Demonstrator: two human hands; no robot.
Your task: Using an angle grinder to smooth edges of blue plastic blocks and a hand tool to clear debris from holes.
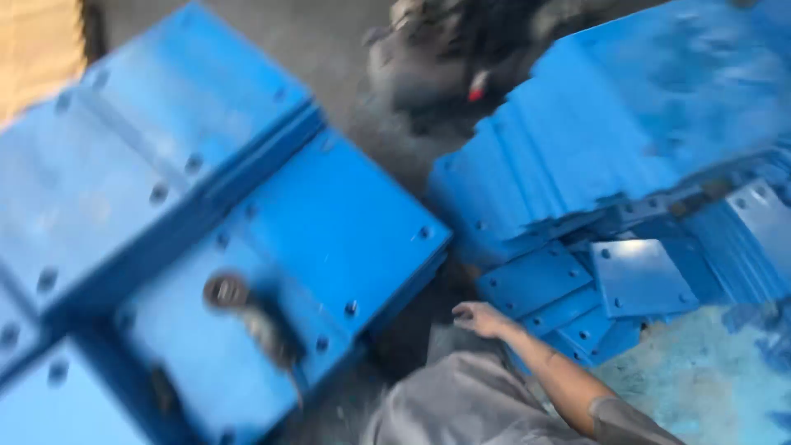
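Grey concrete floor (329, 49) under daylight, with a tan wooden board (37, 49) top left.

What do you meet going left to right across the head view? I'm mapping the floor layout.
Tan board in the top corner → big blue plates → dark tool lying on them → hand → pile of small blue plates.

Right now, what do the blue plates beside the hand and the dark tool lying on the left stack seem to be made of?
The blue plates look like painted or coated rigid sheet, perhaps metal: flat, thin-edged, drilled corner holes, a dull sheen. The picture is too blurred to be sure. The dark tool looks metallic, with a round greyish end. The hand rests near the plates.
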